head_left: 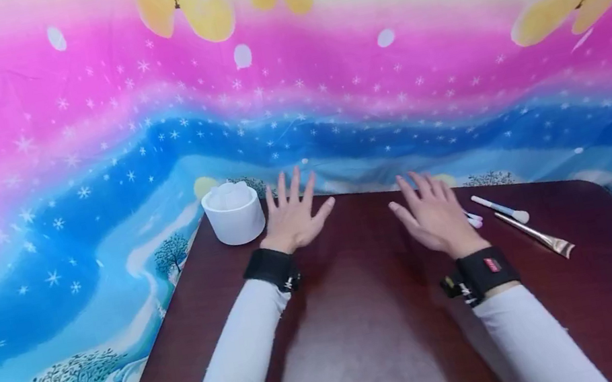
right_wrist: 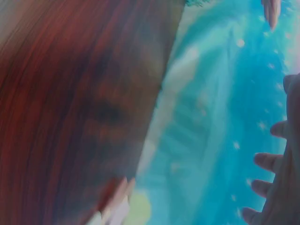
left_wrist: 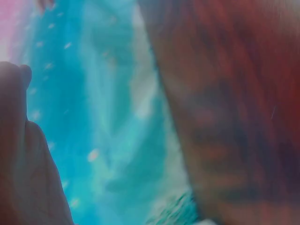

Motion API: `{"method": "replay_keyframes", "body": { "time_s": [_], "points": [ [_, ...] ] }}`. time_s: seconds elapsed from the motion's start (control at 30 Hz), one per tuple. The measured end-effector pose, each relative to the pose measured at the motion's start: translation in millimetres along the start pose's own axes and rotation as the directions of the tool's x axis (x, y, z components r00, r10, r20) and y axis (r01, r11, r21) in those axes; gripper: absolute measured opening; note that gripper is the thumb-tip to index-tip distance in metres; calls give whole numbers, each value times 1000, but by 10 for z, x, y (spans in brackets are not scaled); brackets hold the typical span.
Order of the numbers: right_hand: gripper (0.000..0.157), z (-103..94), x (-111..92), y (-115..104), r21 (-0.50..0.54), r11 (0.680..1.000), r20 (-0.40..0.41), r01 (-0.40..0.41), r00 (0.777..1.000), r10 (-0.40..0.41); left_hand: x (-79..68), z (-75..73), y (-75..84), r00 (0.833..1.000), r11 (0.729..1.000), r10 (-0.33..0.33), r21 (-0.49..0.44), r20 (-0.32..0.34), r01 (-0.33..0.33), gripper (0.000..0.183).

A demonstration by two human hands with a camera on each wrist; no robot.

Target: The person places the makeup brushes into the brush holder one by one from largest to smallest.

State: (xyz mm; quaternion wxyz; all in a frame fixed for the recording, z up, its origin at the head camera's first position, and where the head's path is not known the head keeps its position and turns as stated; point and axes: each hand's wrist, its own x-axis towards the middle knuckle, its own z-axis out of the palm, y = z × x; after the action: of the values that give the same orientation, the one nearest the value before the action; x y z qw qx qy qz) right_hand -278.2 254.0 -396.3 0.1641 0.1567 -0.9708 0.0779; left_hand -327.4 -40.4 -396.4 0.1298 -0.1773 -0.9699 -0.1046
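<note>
My left hand (head_left: 291,221) is held over the back of the table with its fingers straight and spread, just right of a round white pot (head_left: 236,226). Rounded, whitish, translucent pieces (head_left: 230,195) heap up to the pot's rim. Fingers likewise extended, my right hand (head_left: 436,216) hovers over the back right of the table and holds nothing. Beside it lie a white-handled makeup brush (head_left: 496,206) and a flat gold-handled brush (head_left: 535,234). Small pink-and-white ends (head_left: 473,219) peek out from behind the right hand, the rest hidden.
A dark reddish-brown table (head_left: 359,318) spans the view beneath both arms. Close behind its back edge hangs a cloth (head_left: 345,136) printed with snowflakes, trees and cartoon figures. Each wrist wears a black band (head_left: 487,271) with a small device on it.
</note>
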Motion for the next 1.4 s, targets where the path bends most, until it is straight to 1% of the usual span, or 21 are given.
{"method": "replay_keyframes", "body": {
  "time_s": [0.07, 0.13, 0.23, 0.3, 0.37, 0.47, 0.53, 0.6, 0.63, 0.73, 0.8, 0.83, 0.9, 1.0, 1.03, 1.1, 1.13, 1.2, 1.23, 1.33, 1.4],
  "points": [
    [65, -138, -101, 131, -16, 1000, -31, -2, 1000, 2, -1, -151, -98, 1000, 1000, -12, -23, -27, 11, 73],
    [66, -251, -225, 264, -35, 999, -33, -24, 999, 23, -35, -296, -238, 998, 998, -30, -48, -52, 27, 73],
    [69, -374, -452, 484, -67, 994, 23, -87, 996, 89, -115, -477, -502, 995, 994, -56, -103, -87, 47, 73],
    [72, -427, -603, 655, -82, 987, 71, -141, 987, 147, -175, -576, -683, 992, 985, -82, -160, -98, 66, 72],
    [73, -453, -747, 846, -92, 978, 120, -188, 973, 198, -225, -641, -862, 988, 969, -110, -231, -112, 82, 71],
    [64, -426, -894, 1126, -70, 967, 191, -245, 948, 254, -315, -691, -1149, 979, 937, -172, -326, -111, 128, 72],
    [58, -401, -972, 1297, -43, 958, 253, -283, 925, 285, -371, -687, -1328, 974, 908, -206, -390, -95, 154, 72],
    [53, -387, -1042, 1453, -15, 943, 312, -334, 894, 322, -409, -662, -1471, 970, 862, -239, -468, -44, 192, 73],
    [54, -386, -1070, 1520, -11, 935, 335, -356, 879, 339, -418, -641, -1531, 968, 833, -251, -513, -16, 208, 73],
    [61, -381, -1122, 1680, -11, 909, 376, -416, 841, 389, -413, -562, -1673, 953, 712, -286, -643, 104, 283, 72],
    [62, -372, -1129, 1749, -13, 891, 394, -454, 816, 422, -385, -499, -1748, 938, 633, -304, -702, 165, 328, 71],
    [62, -365, -1126, 1772, -11, 881, 398, -472, 807, 437, -366, -466, -1781, 933, 600, -308, -722, 189, 344, 70],
    [56, -346, -1099, 1804, -5, 861, 407, -508, 786, 466, -320, -407, -1831, 922, 542, -321, -755, 219, 368, 66],
    [46, -320, -1077, 1835, 4, 833, 393, -553, 767, 508, -243, -323, -1863, 912, 446, -336, -814, 234, 373, 60],
    [45, -311, -1071, 1845, 0, 825, 385, -565, 761, 522, -216, -297, -1867, 910, 412, -339, -832, 237, 371, 58],
    [44, -290, -1071, 1868, -15, 809, 373, -587, 748, 549, -172, -254, -1862, 898, 341, -359, -860, 254, 380, 55],
    [44, -280, -1077, 1877, -26, 804, 369, -595, 741, 561, -154, -236, -1853, 891, 313, -372, -868, 260, 385, 53],
    [44, -269, -1095, 1903, -47, 790, 372, -611, 723, 581, -122, -206, -1832, 879, 279, -398, -877, 264, 390, 51],
    [43, -266, -1107, 1914, -57, 784, 374, -618, 715, 591, -111, -192, -1821, 874, 271, -410, -880, 262, 391, 50],
    [40, -268, -1147, 1929, -79, 764, 399, -641, 682, 613, -83, -150, -1787, 866, 268, -439, -885, 239, 381, 48],
    [37, -271, -1164, 1930, -85, 751, 417, -655, 661, 624, -67, -122, -1760, 861, 254, -456, -894, 226, 369, 45]
  ]
}}
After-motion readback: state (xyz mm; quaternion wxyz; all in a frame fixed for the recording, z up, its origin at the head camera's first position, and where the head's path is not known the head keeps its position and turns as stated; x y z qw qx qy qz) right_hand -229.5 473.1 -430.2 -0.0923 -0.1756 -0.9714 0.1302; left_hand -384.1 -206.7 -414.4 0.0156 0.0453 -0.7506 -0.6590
